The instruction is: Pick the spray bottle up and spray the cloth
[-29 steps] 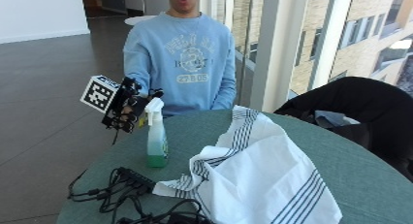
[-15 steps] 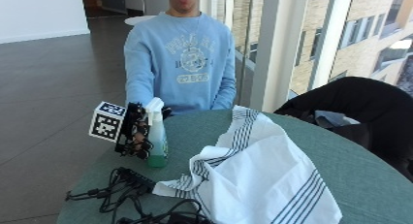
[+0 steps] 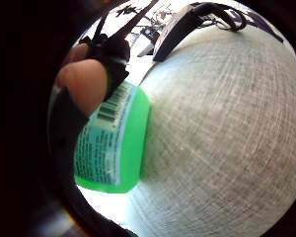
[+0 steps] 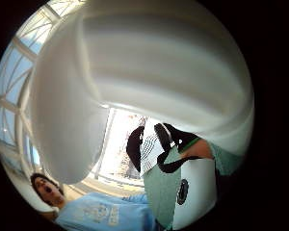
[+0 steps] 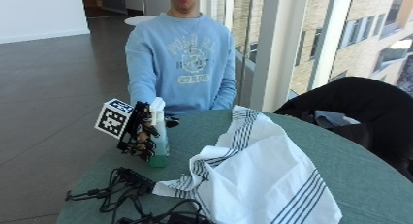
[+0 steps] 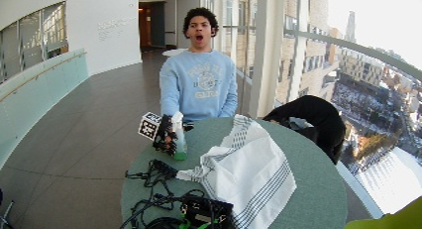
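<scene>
A green spray bottle (image 5: 159, 153) with a white spray head stands upright on the round green table (image 5: 342, 161), near its left edge. My gloved right hand (image 5: 138, 134) is wrapped round the bottle's neck and body from the left, fingers curled on it. In the little finger side palm view the bottle's labelled green body (image 3: 113, 148) lies against the palm, with a fingertip (image 3: 83, 86) on it. The white spray head (image 4: 149, 72) fills the thumb side palm view. A white cloth (image 5: 258, 178) with dark stripes lies rumpled to the right of the bottle, apart from it.
A tangle of black cables and a power strip (image 5: 132, 183) lies on the table in front of the bottle. A black jacket (image 5: 352, 105) hangs over a chair at the table's far right. The person's bare hand (image 5: 171, 120) rests behind the bottle.
My hand has come down from beside the spray head and closed round the bottle. The bottle stands in the same spot; the cloth has not moved.
</scene>
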